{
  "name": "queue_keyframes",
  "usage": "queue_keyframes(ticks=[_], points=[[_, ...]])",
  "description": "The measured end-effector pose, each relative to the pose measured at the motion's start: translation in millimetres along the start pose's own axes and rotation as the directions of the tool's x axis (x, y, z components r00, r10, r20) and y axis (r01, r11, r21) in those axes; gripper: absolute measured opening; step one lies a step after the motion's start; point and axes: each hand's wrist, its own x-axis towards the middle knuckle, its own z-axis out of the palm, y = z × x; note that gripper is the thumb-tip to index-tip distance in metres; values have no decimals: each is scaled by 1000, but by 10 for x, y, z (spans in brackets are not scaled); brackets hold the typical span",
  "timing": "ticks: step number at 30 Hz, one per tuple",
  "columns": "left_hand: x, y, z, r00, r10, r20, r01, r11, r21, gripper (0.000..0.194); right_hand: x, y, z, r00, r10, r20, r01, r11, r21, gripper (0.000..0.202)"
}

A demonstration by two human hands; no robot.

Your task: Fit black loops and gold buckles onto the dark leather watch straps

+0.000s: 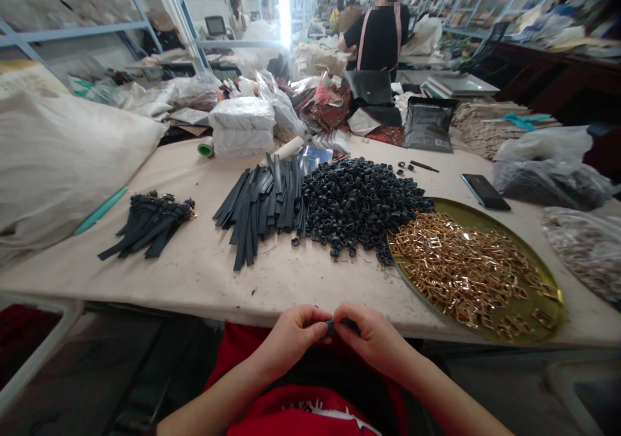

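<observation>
At the table's front edge, my left hand (305, 328) and my right hand (361, 332) meet, fingertips nearly touching. Both pinch a small black strap piece (330, 328), mostly covered by the fingers; its full shape is hidden. Beyond my hands lies a large heap of small black strap loops (354, 200). To its left, flat black straps (264, 206) are spread in a pile. On the right, a round gold tray (543, 329) holds many gold metal buckles (460, 268). Straps fitted with gold hardware (150, 226) form a smaller bunch at the far left.
A black phone (485, 192) and a thin dark tool (424, 166) lie behind the tray. A big white sack (68, 158) rests at the left. Wrapped packs (242, 125) and plastic bags (548, 164) line the back and right. A person (381, 35) stands beyond the table.
</observation>
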Motion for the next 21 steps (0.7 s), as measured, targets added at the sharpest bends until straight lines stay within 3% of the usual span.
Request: queue_keyframes(ticks=[5,8,12,15,18,21], points=[[-33,-36,31,1000,19,8,-20,999,34,20,-31,-12,-60,998,-12,56,9,999,38,7],[-43,-51,33,997,72,-10,-69,984,164,20,-35,-6,-36,998,-10,60,6,998,56,7],[-45,-40,37,985,172,5,-158,896,415,24,-21,7,1,993,117,23,-118,991,63,14],[-44,-9,32,979,197,56,-197,830,522,27,8,32,3,978,199,63,-206,971,120,13],[-51,21,14,974,202,102,-225,812,538,30,34,52,4,972,212,105,-227,960,162,11],[-54,18,0,982,179,62,-186,843,505,31,39,27,20,973,210,99,-225,960,168,10]])
